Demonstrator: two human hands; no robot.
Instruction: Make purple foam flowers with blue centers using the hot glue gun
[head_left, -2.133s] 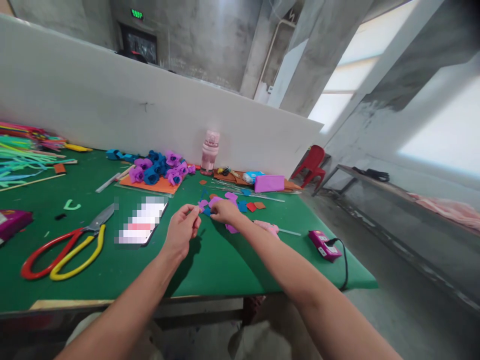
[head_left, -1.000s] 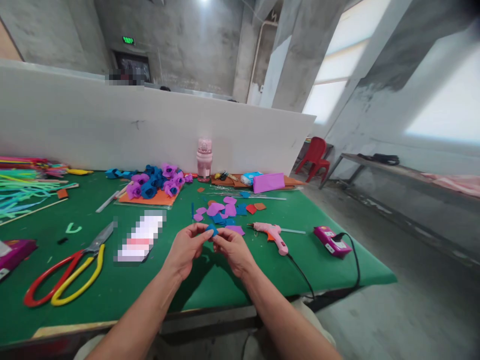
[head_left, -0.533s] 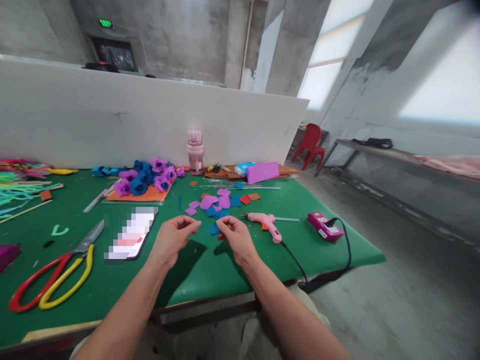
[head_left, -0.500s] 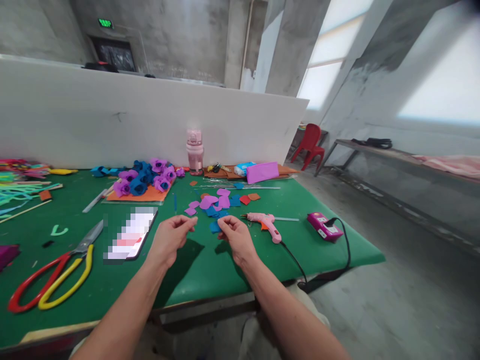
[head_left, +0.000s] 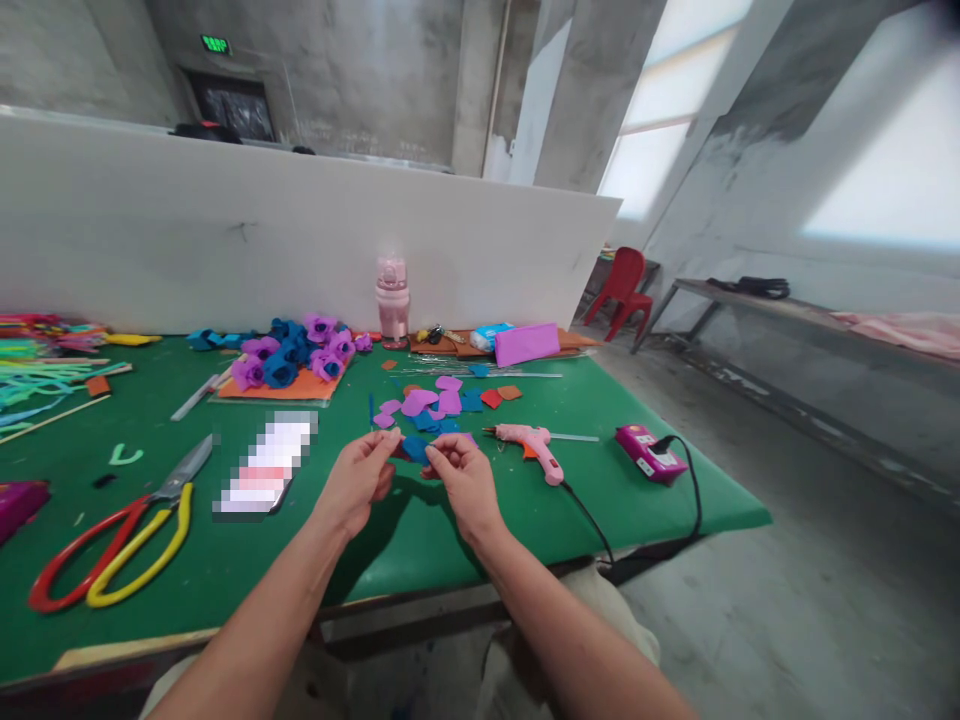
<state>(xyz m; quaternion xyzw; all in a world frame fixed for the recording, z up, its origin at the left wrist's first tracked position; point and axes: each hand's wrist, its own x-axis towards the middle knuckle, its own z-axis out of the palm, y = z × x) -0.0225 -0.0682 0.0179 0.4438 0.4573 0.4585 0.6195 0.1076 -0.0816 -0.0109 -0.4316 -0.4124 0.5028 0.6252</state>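
Note:
A small blue paper petal (head_left: 415,449) is stretched between my two hands, just above the green table. My left hand (head_left: 361,478) pinches its left edge between thumb and fingers. On the other side my right hand (head_left: 463,482) grips the right edge in the same way. Beyond the fingers lie loose purple petals (head_left: 418,402), along with blue, red and brown cut pieces. To the right of my right hand rests a pink hot glue gun (head_left: 529,446) with a clear glue stick in its back.
Left of my hands lie a phone (head_left: 268,465) and large scissors (head_left: 146,530) with red and yellow handles. Finished paper flowers (head_left: 289,352) sit behind them, near a pink bottle (head_left: 393,300). A purple power strip (head_left: 649,453) with a black cord stands at the right.
My hands have come together. The blue petal, earlier at the right hand alone, is now held by both hands. The view has shifted slightly.

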